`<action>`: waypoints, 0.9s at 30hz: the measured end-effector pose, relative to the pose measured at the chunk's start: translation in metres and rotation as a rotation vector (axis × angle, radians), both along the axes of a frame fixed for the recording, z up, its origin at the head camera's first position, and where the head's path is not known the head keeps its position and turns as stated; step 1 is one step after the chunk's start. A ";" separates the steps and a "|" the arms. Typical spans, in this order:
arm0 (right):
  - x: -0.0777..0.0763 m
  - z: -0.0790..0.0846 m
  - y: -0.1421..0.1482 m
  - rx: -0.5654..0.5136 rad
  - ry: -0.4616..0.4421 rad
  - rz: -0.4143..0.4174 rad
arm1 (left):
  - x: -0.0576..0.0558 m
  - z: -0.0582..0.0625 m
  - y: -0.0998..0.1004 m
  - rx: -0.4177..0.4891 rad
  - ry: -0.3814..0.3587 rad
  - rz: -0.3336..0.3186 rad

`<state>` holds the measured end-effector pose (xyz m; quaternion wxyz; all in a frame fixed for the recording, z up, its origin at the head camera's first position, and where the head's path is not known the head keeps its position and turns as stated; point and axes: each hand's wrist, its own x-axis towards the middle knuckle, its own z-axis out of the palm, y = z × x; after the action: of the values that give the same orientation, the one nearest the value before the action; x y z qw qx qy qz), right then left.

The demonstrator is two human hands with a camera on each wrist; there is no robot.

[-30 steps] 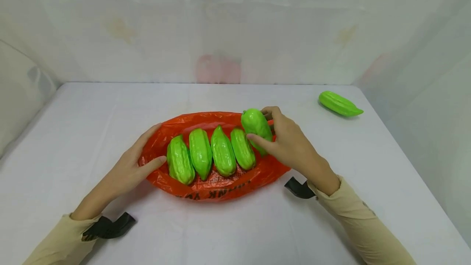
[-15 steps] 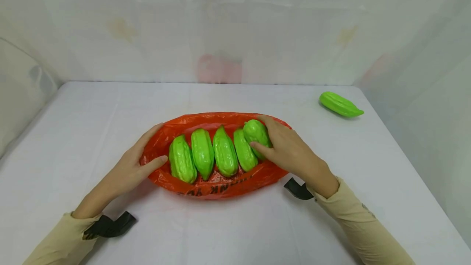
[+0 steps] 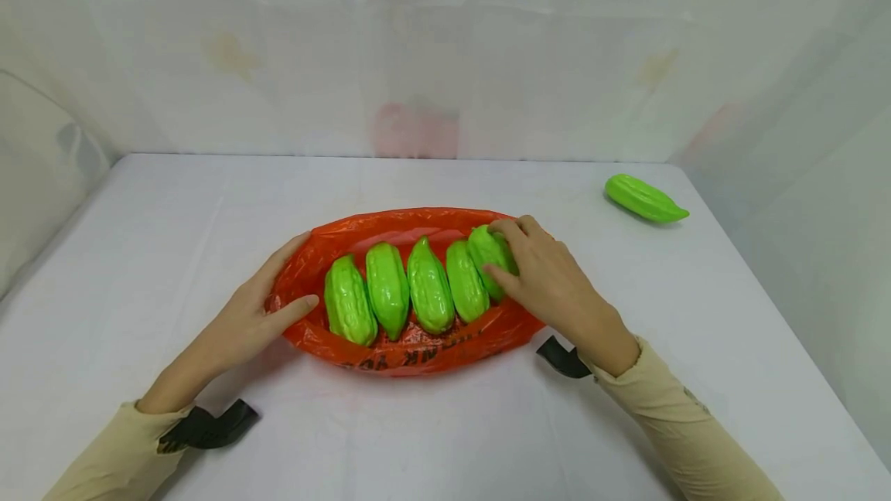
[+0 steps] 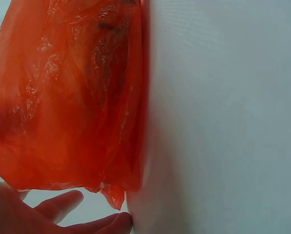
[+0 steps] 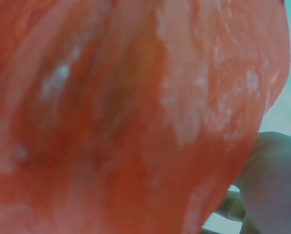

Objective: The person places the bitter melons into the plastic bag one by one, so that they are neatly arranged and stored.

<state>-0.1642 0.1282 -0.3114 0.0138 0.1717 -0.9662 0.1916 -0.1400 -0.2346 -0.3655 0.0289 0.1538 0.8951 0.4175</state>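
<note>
A red plastic bag lies with its mouth spread wide mid-table, dark lettering on its front. Inside, several glossy green ribbed bitter melons stand side by side. My left hand holds the bag's left rim, thumb over the edge and fingers along the outside. At the right end, my right hand grips the rightmost bitter melon, thumb on its near side and fingers over its top. In the left wrist view the fingers show beneath the bag. The bag hides most of the right wrist view.
One more bitter melon lies alone near the table's far right corner. A white cloth covers the table. Pale sheeting rises behind it and along both sides.
My right hand has lowered the rightmost bitter melon into the bag, beside the others. Its fingers now arch higher over the melon. The other melons have shifted slightly right; my left hand stays put.
</note>
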 end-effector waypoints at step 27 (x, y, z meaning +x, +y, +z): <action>-0.008 -0.003 -0.002 0.031 -0.067 -0.019 | 0.001 0.000 -0.002 0.023 0.000 -0.026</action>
<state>-0.1724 0.1263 -0.3146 -0.0193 0.1564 -0.9705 0.1823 -0.1393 -0.2367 -0.3657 0.0324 0.1660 0.8880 0.4275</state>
